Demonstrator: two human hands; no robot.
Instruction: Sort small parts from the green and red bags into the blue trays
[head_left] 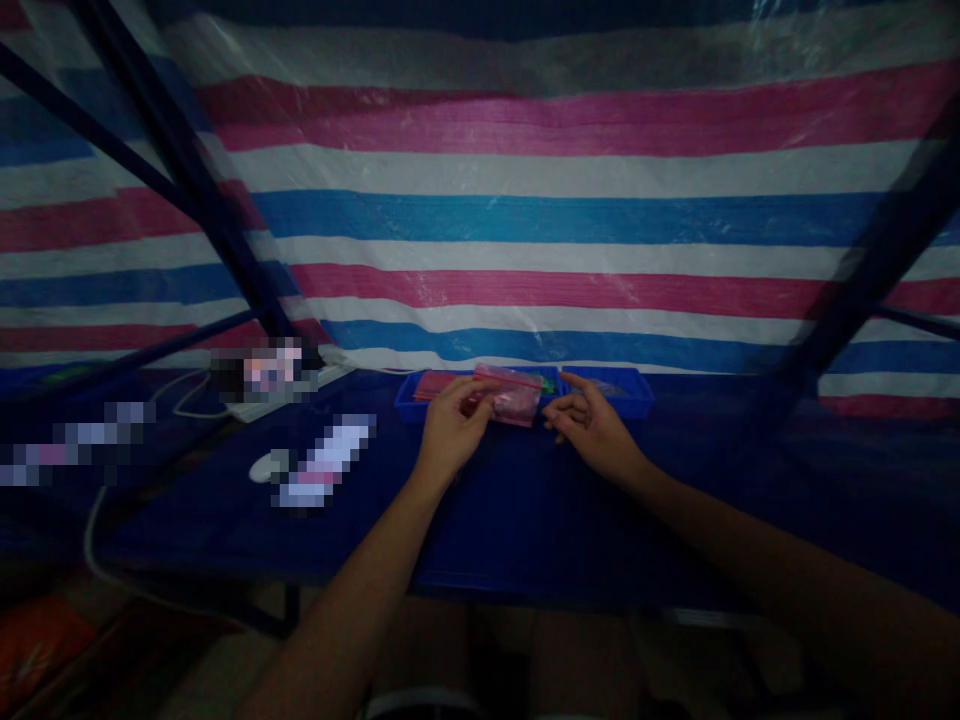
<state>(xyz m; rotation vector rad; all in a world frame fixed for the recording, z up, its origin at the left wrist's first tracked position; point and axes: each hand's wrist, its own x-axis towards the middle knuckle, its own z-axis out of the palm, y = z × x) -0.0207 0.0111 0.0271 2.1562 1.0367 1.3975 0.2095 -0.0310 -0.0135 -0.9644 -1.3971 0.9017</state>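
Observation:
My left hand is closed on the edge of a see-through pink zip-lock bag, holding it up in front of a blue plastic tray. To the right of the bag is my right hand, its index finger stretched out and the other fingers loosely bent. I make out nothing in it. Flat pink bags lie in the tray's left part. Something green shows behind the held bag. The right section holds small, dim contents that I cannot identify.
The blue table carries a white mouse-shaped object, a blurred-out sheet and a white power strip with cables at left. Striped plastic sheeting hangs behind, with slanted dark metal bars at both sides.

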